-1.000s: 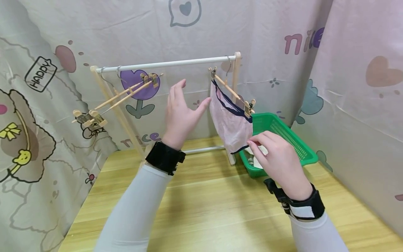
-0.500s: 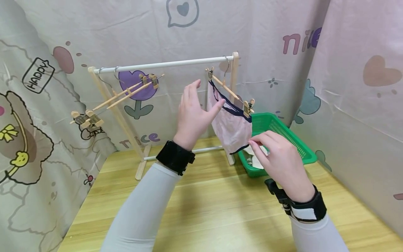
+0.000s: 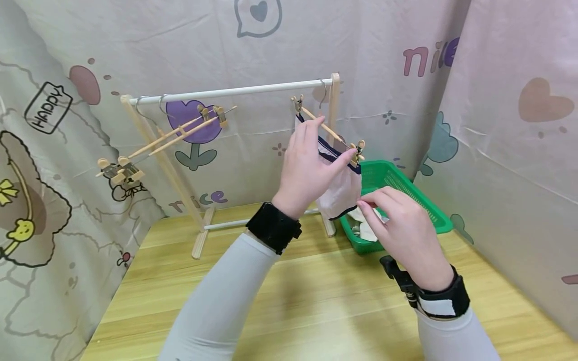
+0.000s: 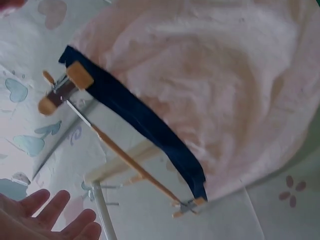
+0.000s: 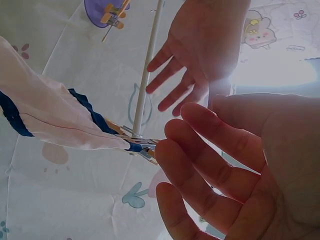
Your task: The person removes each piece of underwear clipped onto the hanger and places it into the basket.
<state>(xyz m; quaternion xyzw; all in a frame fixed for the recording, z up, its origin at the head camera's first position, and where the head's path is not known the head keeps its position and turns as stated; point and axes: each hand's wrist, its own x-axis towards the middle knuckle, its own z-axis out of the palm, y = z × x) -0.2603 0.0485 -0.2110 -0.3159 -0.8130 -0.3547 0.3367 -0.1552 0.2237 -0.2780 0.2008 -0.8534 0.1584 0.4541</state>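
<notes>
A pale pink garment with navy trim (image 3: pixel 344 188) hangs by two clips from a wooden hanger (image 3: pixel 326 129) at the right end of a small rack's white rail (image 3: pixel 235 92). My left hand (image 3: pixel 322 150) is raised in front of the garment with straight fingers, its thumb reaching toward the hanger's near clip (image 3: pixel 358 149); it holds nothing. My right hand (image 3: pixel 367 205) is lower, its relaxed fingertips at the garment's bottom hem. The left wrist view shows the garment (image 4: pixel 215 85) and navy band from close by. In the right wrist view my right fingers (image 5: pixel 210 170) lie uncurled beside the cloth (image 5: pixel 50 120).
Two empty wooden clip hangers (image 3: pixel 171 136) hang at the rail's left end. A green basket (image 3: pixel 406 193) with pale cloth inside sits at the back right of the wooden table (image 3: pixel 316 301). Patterned curtains close in the back and both sides.
My left hand has moved right, from the middle of the rack to the hung garment and its near clip. The right hand has stayed at the hem.
</notes>
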